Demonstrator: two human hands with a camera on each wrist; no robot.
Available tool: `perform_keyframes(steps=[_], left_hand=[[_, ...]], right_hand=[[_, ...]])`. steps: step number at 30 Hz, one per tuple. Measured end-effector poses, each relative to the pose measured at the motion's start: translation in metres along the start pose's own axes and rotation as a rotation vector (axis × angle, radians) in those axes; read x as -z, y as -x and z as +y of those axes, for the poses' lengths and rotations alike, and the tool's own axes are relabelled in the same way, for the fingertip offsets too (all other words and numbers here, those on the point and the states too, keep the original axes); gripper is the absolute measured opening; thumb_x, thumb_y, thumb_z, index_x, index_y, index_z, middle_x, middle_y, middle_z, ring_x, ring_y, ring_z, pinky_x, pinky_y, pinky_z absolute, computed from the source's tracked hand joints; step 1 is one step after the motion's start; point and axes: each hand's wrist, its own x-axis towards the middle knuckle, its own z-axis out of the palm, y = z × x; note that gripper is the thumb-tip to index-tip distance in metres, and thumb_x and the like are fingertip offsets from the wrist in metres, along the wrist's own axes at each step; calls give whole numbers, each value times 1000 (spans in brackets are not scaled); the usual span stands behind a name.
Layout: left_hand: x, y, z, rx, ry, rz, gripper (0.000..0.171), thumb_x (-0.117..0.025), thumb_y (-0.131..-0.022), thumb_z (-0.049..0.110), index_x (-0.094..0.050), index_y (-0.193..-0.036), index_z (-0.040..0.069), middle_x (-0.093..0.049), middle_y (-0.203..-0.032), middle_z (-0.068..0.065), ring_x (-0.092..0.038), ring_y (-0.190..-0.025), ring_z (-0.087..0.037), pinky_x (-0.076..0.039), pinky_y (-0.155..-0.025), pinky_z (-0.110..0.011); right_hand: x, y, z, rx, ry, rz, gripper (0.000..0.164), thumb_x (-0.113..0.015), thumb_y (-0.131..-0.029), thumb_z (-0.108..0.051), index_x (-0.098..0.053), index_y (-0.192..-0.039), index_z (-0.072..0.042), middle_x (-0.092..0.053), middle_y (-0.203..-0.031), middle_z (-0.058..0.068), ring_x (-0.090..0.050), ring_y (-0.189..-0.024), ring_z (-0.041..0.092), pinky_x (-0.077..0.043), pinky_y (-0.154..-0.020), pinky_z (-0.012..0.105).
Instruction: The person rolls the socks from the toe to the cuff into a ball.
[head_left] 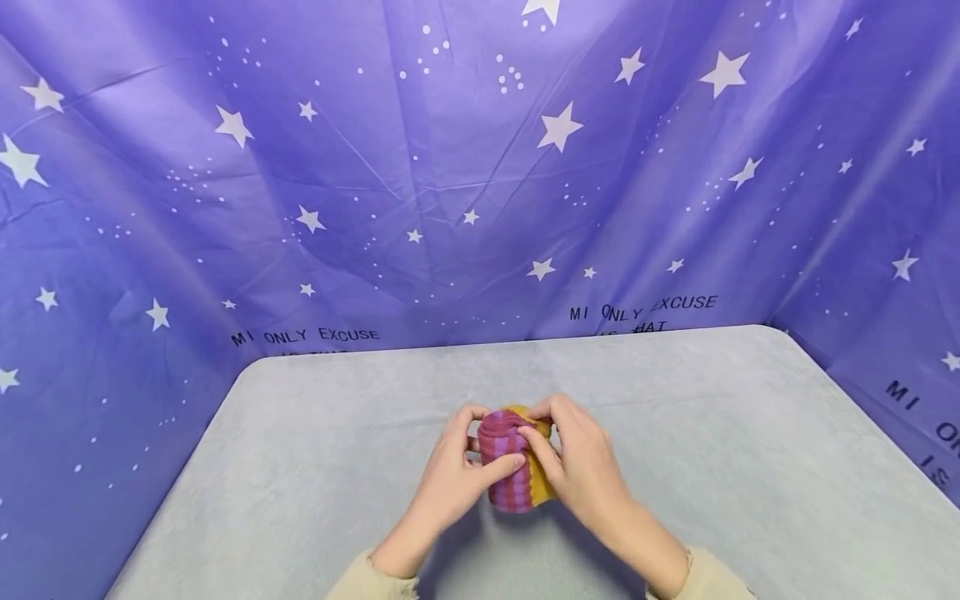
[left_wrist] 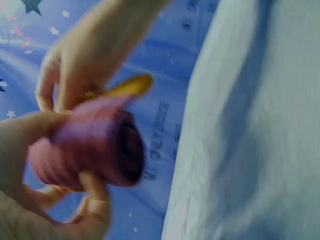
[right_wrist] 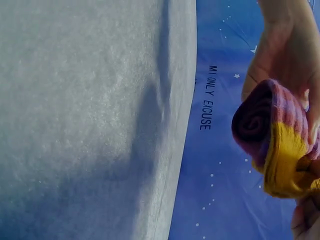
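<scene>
A rolled-up knitted sock (head_left: 510,492), striped in maroon and purple, is held above the table between both hands. Its mustard-yellow part (head_left: 542,483) is on the right side, and the right wrist view shows the spiral end of the roll (right_wrist: 250,122). My left hand (head_left: 448,482) grips the roll from the left, thumb across the stripes and fingers behind. With thumb and index finger, my right hand (head_left: 588,462) pinches the yellow fabric at the upper right. In the left wrist view, the yellow edge (left_wrist: 132,86) sticks out beside the right hand.
A grey cloth-covered table (head_left: 315,467) lies beneath the hands, with their shadows on it. Behind it and along both sides hangs a purple-blue curtain (head_left: 450,167) with white stars and black lettering.
</scene>
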Motion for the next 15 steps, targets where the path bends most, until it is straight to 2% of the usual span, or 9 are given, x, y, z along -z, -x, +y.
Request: perform_keyframes(steps=[2,4,6,8,10,12,15], left_hand=[[2,-3,-3,-23,-58,39,40,-82,-81,33,-58,-110,18,-66,-102,-5,-60,-75,-11,-53,-63,-22],[4,-6,-5,-51,-138,76,36,-80,-82,37,-58,-105,20,-68,-93,-2,-60,-71,-9,-52,-61,-22],[5,-10,-6,-90,-260,119,35,-78,-82,40,-57,-103,21,-67,-87,1,-58,-70,-7,-50,-59,-21],[5,-14,-7,-118,-371,165,35,-78,-81,40,-56,-102,21,-66,-85,2,-57,-70,-8,-48,-58,-21],[5,-17,-8,-139,-455,206,35,-77,-79,37,-56,-102,21,-66,-85,2,-57,-70,-9,-46,-58,-22],[4,-20,-8,-153,-509,226,35,-76,-78,33,-56,-103,20,-66,-85,2,-58,-71,-11,-46,-59,-24],[4,-22,-6,-145,-499,228,36,-76,-77,29,-55,-104,19,-67,-88,1,-58,-71,-12,-46,-59,-24]], right_hand=[[0,0,-2,-48,-59,-24,22,-78,-82,-6,-63,-99,-11,-68,-87,-3,-58,-79,6,-51,-69,26],[1,-1,-5,-152,-140,-73,18,-76,-84,-6,-65,-97,-11,-68,-86,-4,-57,-78,4,-49,-68,23],[2,-3,-8,-273,-228,-115,10,-74,-87,-8,-67,-94,-11,-68,-82,-5,-55,-74,2,-47,-66,21],[3,-4,-11,-349,-287,-136,3,-71,-90,-10,-69,-90,-12,-68,-79,-7,-54,-72,1,-44,-66,21],[3,-2,-14,-329,-306,-123,2,-70,-90,-11,-70,-88,-12,-68,-78,-8,-55,-72,0,-44,-67,22],[0,1,-15,-267,-288,-94,5,-71,-89,-10,-70,-88,-14,-68,-78,-10,-57,-74,-1,-45,-68,23],[-3,5,-16,-175,-215,-59,9,-74,-87,-10,-70,-89,-17,-68,-80,-13,-60,-77,-1,-48,-71,25]])
